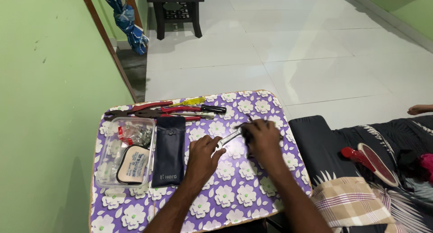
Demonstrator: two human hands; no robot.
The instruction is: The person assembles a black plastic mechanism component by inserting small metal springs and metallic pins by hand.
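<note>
My left hand [203, 154] grips one end of a silver wrench [228, 139] over the purple flowered table [234, 197]. My right hand [263, 137] is closed at the wrench's other end, on a small dark part I cannot make out. Both hands hover near the middle of the table top.
A dark blue pouch [169, 151] lies left of my hands. A clear plastic box [127, 149] with small parts sits at the far left. Red-handled pliers [149, 109] and screwdrivers [198, 107] lie along the far edge. A green wall is left, a dark seat [315, 143] right.
</note>
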